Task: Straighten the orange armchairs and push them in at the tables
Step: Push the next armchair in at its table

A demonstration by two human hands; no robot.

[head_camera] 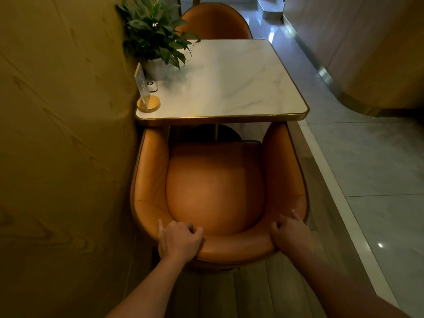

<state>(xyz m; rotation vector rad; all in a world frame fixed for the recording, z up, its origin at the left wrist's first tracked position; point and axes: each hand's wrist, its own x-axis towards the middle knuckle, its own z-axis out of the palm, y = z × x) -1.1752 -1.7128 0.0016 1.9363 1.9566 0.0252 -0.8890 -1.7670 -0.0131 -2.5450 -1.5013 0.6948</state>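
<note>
An orange leather armchair stands right below me, facing a white marble table with a gold rim. Both armrest tips reach just under the table's near edge. My left hand grips the top of the chair's backrest on the left, fingers curled over the rim. My right hand grips the backrest on the right in the same way. A second orange armchair stands at the far side of the table, its back close against the far edge.
A wood-panelled wall runs close along the left of the chair and table. On the table's left side stand a potted plant, a clear sign holder on a gold base and a small call button. Shiny tiled floor lies to the right.
</note>
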